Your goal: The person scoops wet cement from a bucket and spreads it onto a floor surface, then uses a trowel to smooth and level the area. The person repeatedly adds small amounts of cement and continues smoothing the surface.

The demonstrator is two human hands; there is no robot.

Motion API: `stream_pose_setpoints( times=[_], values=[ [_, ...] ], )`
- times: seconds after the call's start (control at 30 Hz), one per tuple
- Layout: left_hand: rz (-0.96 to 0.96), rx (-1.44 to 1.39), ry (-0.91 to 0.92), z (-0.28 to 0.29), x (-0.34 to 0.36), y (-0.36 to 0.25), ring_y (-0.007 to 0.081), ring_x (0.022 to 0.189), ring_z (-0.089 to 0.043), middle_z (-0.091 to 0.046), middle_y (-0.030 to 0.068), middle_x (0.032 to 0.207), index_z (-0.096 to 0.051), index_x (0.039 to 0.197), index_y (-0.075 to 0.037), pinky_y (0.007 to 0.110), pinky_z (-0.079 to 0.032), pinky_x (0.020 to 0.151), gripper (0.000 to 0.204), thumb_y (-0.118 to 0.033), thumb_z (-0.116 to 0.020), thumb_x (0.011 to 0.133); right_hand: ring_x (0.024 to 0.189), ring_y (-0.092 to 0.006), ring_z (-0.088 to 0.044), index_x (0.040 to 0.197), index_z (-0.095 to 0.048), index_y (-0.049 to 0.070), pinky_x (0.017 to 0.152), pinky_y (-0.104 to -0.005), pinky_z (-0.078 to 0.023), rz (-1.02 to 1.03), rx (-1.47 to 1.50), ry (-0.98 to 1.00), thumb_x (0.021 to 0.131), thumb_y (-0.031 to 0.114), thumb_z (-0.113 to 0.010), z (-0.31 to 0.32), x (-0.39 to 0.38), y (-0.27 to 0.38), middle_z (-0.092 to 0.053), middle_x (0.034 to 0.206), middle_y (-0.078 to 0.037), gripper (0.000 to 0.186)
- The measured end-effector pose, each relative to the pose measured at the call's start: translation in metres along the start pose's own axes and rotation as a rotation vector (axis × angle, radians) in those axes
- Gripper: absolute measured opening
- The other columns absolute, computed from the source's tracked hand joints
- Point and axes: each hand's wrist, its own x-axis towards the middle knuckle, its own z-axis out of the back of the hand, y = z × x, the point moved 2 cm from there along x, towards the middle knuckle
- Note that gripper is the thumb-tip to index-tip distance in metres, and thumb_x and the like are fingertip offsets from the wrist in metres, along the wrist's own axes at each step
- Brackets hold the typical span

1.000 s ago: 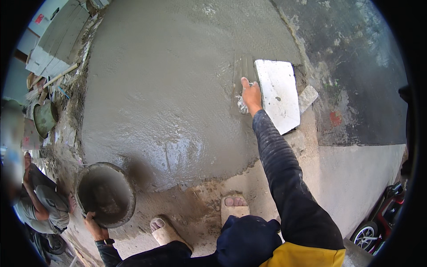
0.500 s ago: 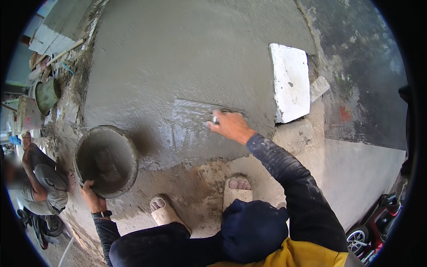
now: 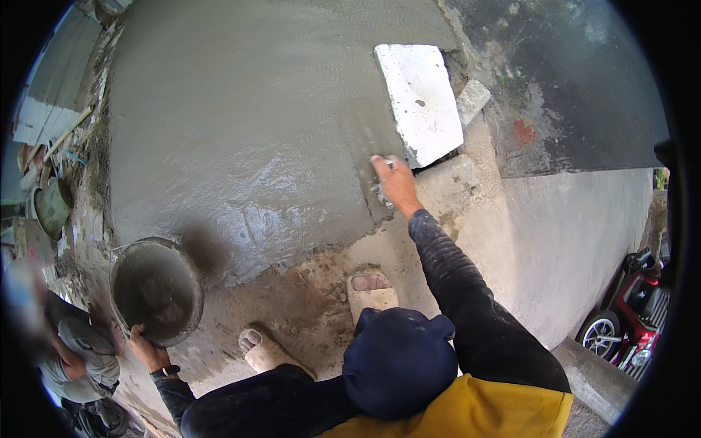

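My right hand (image 3: 398, 186) is closed around the handle of a plastering trowel (image 3: 365, 146). The grey blade, smeared by motion, lies against the wet cement (image 3: 241, 109) beside a white slab (image 3: 423, 106). At the lower left, my left hand (image 3: 150, 352) grips the near rim of a cement-coated bucket (image 3: 191, 285). The bucket is tilted so its mouth faces up toward me, with some grey residue inside. Part of the left-hand fingers is hidden by the rim.
A concrete block (image 3: 473, 101) sits against the slab's right side. My sandalled feet stand on rough ground before the wet cement's edge. Another person (image 3: 80, 350) sits at the left, below a green basin (image 3: 52, 208). A red motorbike (image 3: 635, 314) stands at the lower right.
My right hand has swept the trowel rightward to the edge beside the white slab, turning the blade from crosswise to lengthwise. My left hand stays on the bucket. The whole view has shifted.
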Motion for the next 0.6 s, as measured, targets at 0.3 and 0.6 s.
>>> stream_pose_setpoints(
  times=[0.3,0.6],
  values=[
    [0.028,-0.047,0.037,0.009,-0.008,-0.005,0.0166,0.081,-0.059,-0.059,0.0015,0.085,-0.061,0.081,-0.004,0.033,-0.052,0.080,0.003,-0.005,-0.059,0.079,0.122,-0.0492,-0.058,0.128,-0.057,-0.018,0.106,-0.0472,-0.044,-0.121,-0.080,0.021,0.097,0.060,-0.053,0.014,0.023,0.019,-0.060,0.126,-0.041,0.085],
    [0.022,-0.044,-0.024,0.010,-0.029,-0.020,0.0170,0.082,-0.060,-0.058,0.0011,0.086,-0.058,0.084,-0.004,0.034,-0.052,0.081,0.005,-0.005,-0.057,0.079,0.122,-0.0466,-0.061,0.127,-0.058,-0.016,0.105,-0.0464,-0.045,-0.163,0.097,0.227,0.096,0.061,-0.054,-0.026,0.052,0.075,-0.063,0.124,-0.037,0.083]
  ],
)
